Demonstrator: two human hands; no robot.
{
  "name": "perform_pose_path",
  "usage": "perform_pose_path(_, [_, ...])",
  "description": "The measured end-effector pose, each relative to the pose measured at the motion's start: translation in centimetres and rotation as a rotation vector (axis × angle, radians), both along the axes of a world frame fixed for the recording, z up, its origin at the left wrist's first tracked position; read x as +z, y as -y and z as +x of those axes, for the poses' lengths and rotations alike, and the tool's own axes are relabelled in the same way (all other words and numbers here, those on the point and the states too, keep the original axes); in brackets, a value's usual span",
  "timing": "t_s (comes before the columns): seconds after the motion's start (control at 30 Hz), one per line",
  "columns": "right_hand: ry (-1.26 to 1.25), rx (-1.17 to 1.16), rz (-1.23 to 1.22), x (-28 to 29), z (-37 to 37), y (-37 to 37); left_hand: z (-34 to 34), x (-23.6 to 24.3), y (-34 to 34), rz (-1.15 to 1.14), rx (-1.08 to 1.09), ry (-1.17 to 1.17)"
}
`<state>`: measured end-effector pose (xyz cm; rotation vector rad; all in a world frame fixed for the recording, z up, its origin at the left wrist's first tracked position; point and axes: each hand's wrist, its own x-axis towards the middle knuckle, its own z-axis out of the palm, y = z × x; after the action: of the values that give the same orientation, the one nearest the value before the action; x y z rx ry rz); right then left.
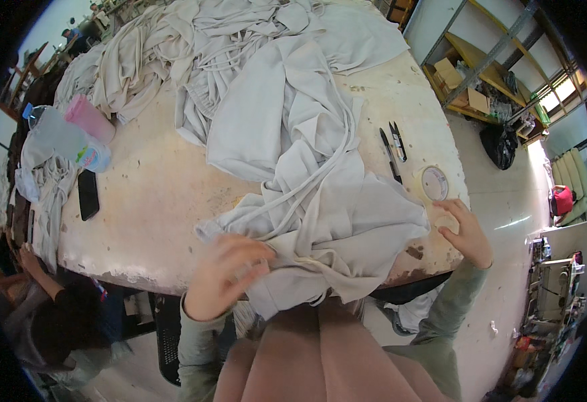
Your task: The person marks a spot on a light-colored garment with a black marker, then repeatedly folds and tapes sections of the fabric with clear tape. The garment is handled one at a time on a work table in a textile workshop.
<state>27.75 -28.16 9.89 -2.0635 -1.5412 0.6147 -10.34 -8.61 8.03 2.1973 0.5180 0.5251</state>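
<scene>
A light grey garment (327,221) of soft cloth, with long narrow strips or seams running along it, lies crumpled across the table and hangs over its near edge. My left hand (230,271) is over the garment's near left part; motion smears its fingers, so whether they grip cloth is unclear. On the right, my right hand (466,234) hovers by the table's edge with thumb and fingers apart and nothing in them. Just beyond its fingertips sits a roll of tape (434,183). A black pen (390,155) and small thread snips (398,141) lie farther off.
More pale garments (193,53) are heaped at the far side of the table (153,201). A phone (88,195), a pink cup (90,118) and a clear bottle (92,155) are at the left. Another person's hand (31,261) shows there. Metal shelves (481,67) stand at right.
</scene>
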Motion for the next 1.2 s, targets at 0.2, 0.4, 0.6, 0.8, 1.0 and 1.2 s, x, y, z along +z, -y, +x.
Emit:
perform_pose_path(0.2, [-0.067, 0.239, 0.292, -2.5, -6.7, -7.1, -1.0, -2.3, -0.8, 0.103, 0.385, -0.129])
perform_pose_path(0.4, [-0.005, 0.445, 0.344, -5.4, -10.3, -12.9, -0.6, -3.8, 0.8, 0.208, 0.249, -0.23])
perform_pose_path(0.6, [-0.053, 0.241, 0.648, -2.6, -8.1, -10.4, 0.0, -5.6, 1.8, 0.251, 0.153, -0.283])
perform_pose_path(0.8, [0.107, -0.219, 0.73, 1.2, -4.2, -3.8, -0.8, -6.2, 1.5, 0.207, 0.137, -0.261])
perform_pose_path(1.0, [0.277, -0.433, -0.026, 1.3, -1.1, -0.1, -1.6, -5.8, 1.6, 0.141, 0.066, -0.288])
perform_pose_path(1.2, [0.151, -0.098, 0.234, -2.8, -5.1, -2.9, -1.2, -2.4, 2.3, 0.181, 0.009, -0.301])
